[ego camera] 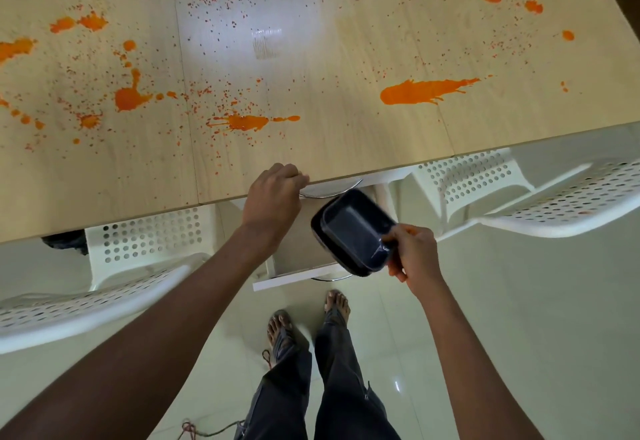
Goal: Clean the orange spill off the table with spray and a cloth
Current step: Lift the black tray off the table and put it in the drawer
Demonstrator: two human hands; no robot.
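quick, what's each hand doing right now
Left hand: fingers curled at the table edge; whether it grips anything cannot be told.
Right hand: pinches a black container.

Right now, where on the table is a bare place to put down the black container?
Cleanest: the near edge of the table, between the left hand and the long orange puddle. The black container is in the right hand. Splatter crowds the left side and far edge.

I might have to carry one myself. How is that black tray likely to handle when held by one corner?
Probably light: the right hand holds the tray tilted by a corner pinch alone. Its thin glossy plastic may flex and feel slippery. It looks empty, so nothing should spill.
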